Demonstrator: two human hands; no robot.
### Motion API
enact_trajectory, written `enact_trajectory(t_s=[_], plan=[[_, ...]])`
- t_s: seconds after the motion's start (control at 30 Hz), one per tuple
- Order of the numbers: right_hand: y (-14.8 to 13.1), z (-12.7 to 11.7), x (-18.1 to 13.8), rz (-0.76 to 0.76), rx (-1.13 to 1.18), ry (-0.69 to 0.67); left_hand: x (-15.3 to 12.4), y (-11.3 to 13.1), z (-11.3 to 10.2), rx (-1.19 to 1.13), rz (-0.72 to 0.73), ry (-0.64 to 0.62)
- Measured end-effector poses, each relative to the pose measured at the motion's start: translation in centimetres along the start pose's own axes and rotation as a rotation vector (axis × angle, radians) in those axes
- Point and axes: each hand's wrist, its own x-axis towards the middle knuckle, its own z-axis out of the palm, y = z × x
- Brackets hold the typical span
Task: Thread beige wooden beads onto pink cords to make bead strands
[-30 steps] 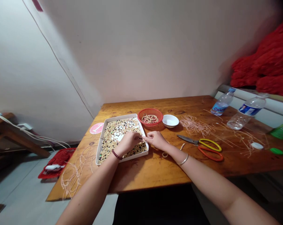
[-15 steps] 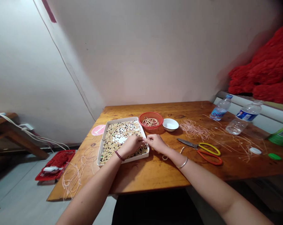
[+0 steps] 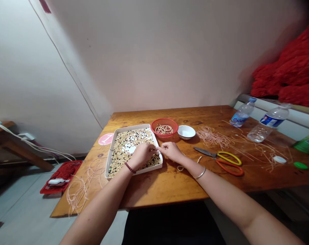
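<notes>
A white tray (image 3: pixel 110 160) full of small mixed beads lies on the wooden table (image 3: pixel 169 185). My left hand (image 3: pixel 141 153) rests over the tray's right side, fingers pinched on something too small to name. My right hand (image 3: pixel 170 150) is just right of the tray's edge, fingers closed in a pinch that meets the left fingertips. A partly beaded strand (image 3: pixel 180 167) lies on the table under my right wrist.
A red basket (image 3: pixel 165 127) with beaded loops and a white bowl (image 3: pixel 186 131) stand behind the hands. Scissors (image 3: pixel 222 159) with yellow and orange handles, loose cords (image 3: pixel 213 136), two water bottles (image 3: pixel 242 113), a cap (image 3: pixel 280 159) lie to the right. More cords (image 3: pixel 79 190) hang at the left edge.
The view shifted slightly. Both hands stay pinched together at the tray's right edge, with almost no movement.
</notes>
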Motion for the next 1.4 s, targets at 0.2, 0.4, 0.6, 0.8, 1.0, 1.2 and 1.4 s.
enact_trajectory(t_s=[0.2, 0.4, 0.6, 0.8, 1.0, 1.2, 1.4], plan=[[-0.22, 0.1, -0.14, -0.014, -0.005, -0.009, 0.08, -0.41, 0.45, 0.021, -0.01, 0.011], [-0.05, 0.3, -0.24, -0.019, 0.0, -0.031, 0.14, -0.33, 0.63, 0.054, -0.023, 0.013], [-0.17, 0.1, -0.32, -0.035, -0.044, -0.039, 0.07, -0.22, 0.61, 0.061, -0.044, 0.03], [-0.16, 0.05, -0.31, -0.027, -0.059, -0.025, 0.02, -0.16, 0.5, 0.043, -0.045, 0.032], [-0.01, 0.02, -0.24, -0.021, -0.093, 0.006, 0.0, 0.03, 0.2, 0.002, -0.05, 0.061], [-0.18, -0.37, -0.16, -0.001, -0.104, 0.04, -0.12, -0.03, 0.25, -0.036, -0.029, 0.087], [-0.28, -0.59, -0.11, -0.009, -0.083, 0.03, -0.17, -0.24, 0.39, -0.038, -0.028, 0.103]])
